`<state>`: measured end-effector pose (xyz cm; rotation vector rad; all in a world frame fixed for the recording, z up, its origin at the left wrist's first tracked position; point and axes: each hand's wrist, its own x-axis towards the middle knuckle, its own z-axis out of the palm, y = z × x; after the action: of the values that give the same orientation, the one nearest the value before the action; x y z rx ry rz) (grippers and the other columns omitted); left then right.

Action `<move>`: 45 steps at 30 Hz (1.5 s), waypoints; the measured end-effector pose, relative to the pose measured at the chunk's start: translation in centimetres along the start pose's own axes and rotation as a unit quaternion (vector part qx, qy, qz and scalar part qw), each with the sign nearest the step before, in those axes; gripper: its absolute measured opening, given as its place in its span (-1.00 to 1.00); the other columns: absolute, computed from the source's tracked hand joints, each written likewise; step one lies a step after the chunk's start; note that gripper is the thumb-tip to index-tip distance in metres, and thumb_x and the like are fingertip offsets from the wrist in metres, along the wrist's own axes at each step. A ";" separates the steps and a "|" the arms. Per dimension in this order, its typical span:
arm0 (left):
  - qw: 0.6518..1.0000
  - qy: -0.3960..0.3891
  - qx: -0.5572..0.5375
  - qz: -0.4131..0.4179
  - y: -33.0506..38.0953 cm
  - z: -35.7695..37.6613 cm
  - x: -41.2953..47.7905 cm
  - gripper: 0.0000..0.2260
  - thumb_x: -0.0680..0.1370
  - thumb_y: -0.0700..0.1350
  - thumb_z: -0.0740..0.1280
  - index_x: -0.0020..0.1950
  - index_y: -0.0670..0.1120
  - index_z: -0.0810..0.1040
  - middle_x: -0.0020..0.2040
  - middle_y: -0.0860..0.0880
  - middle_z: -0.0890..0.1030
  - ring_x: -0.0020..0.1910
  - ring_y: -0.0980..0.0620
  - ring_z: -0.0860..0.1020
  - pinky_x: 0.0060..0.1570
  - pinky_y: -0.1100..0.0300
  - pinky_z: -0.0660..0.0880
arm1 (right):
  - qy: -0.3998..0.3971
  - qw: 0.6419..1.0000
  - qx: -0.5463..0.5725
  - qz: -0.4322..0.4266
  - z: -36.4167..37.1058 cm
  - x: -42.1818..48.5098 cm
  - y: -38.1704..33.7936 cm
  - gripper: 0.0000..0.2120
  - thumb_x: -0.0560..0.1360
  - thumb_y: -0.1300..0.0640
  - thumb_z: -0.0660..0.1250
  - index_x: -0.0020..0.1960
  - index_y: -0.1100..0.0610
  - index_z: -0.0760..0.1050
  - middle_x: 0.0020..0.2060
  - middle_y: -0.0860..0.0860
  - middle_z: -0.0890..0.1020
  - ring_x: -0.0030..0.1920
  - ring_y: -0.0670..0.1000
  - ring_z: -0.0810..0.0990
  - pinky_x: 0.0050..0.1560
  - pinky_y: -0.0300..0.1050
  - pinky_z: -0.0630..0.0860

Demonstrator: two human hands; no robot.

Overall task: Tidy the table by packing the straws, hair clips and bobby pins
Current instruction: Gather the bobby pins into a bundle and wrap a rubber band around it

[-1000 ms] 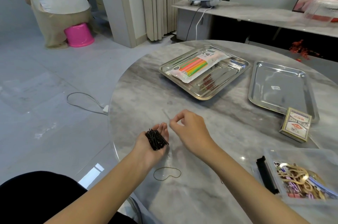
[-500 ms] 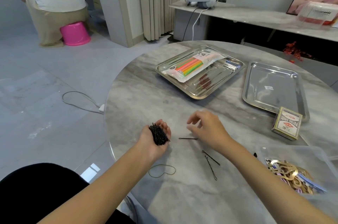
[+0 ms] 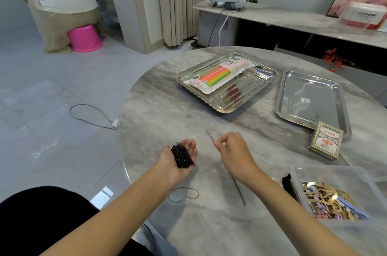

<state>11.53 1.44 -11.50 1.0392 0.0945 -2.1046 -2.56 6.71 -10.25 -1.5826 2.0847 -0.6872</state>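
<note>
Left hand lay palm-up, fingers relaxed, cradling a bundle of bobby pins; right hand pinched a single bobby pin.

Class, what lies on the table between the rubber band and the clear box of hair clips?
One loose bobby pin lies there, shown in the head view.

Marble table is bearing one steel tray, another tray, card box, clear bin, bobby pin, rubber band
</note>
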 end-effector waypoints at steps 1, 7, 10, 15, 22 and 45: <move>1.000 0.002 0.006 0.002 -0.1 0.0 0.1 -0.51 0.65 0.04 -0.15 -0.11 -0.19 0.48 -0.29 -0.12 0.60 -0.49 -0.01 0.60 -0.44 0.25 0.56 | 0.016 0.998 0.067 0.014 0.1 -0.2 -0.8 -0.88 0.58 0.07 0.23 -0.13 0.05 0.43 -0.09 -0.03 0.41 -0.12 -0.10 0.39 -0.13 -0.29 0.26; 0.997 0.008 0.070 -0.011 -0.6 -0.2 0.3 -0.51 0.64 0.07 -0.17 0.04 -0.16 0.47 -0.14 -0.16 0.56 -0.21 -0.08 0.52 -0.24 0.15 0.47 | 0.004 0.992 0.120 -0.034 1.9 -1.4 -3.9 -0.80 0.46 0.07 0.35 -0.31 -0.07 0.42 -0.13 -0.05 0.56 -0.16 -0.18 0.47 -0.13 -0.30 0.39; 0.996 0.004 0.083 -0.017 -0.6 -0.1 0.1 -0.56 0.65 0.03 -0.13 0.09 -0.16 0.47 -0.13 -0.18 0.56 -0.23 -0.09 0.54 -0.27 0.14 0.50 | 0.002 0.993 0.109 -0.041 1.5 -1.3 -3.5 -0.84 0.44 0.02 0.39 -0.30 -0.11 0.49 -0.13 -0.07 0.57 -0.20 -0.18 0.45 -0.12 -0.27 0.41; 0.998 -0.004 0.058 -0.003 -0.6 0.1 0.1 -0.57 0.66 -0.03 -0.06 -0.18 -0.17 0.48 -0.44 -0.11 0.59 -0.54 0.02 0.58 -0.46 0.26 0.54 | 0.079 0.994 0.074 -0.015 -1.7 -1.6 -0.6 -0.97 0.46 0.12 0.40 -0.16 0.03 0.58 -0.21 -0.04 0.57 -0.27 -0.17 0.46 -0.25 -0.34 0.33; 0.998 -0.005 0.070 -0.008 -1.1 0.3 0.1 -0.62 0.66 -0.04 -0.02 -0.18 -0.15 0.49 -0.46 -0.07 0.57 -0.55 0.05 0.57 -0.49 0.29 0.53 | -0.154 0.962 -0.163 0.155 -3.6 -4.6 2.0 -0.42 0.35 -0.05 0.51 0.18 0.21 0.34 0.17 0.10 0.37 0.18 0.13 0.44 0.02 -0.17 0.37; 0.987 -0.032 0.139 -0.079 -2.4 0.0 -0.2 -0.78 0.56 -0.19 0.14 -0.26 -0.13 0.47 -0.42 -0.02 0.57 -0.52 0.07 0.56 -0.52 0.30 0.50 | -0.088 0.986 0.113 0.080 -2.4 -4.2 -3.1 -0.70 0.41 0.23 0.27 -0.49 0.16 0.34 -0.54 -0.01 0.21 -0.53 -0.08 0.17 -0.50 -0.26 0.12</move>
<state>10.03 3.21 -11.89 1.1553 -0.1574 -2.3412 -0.60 10.35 -6.26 -1.2871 1.9071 -0.6744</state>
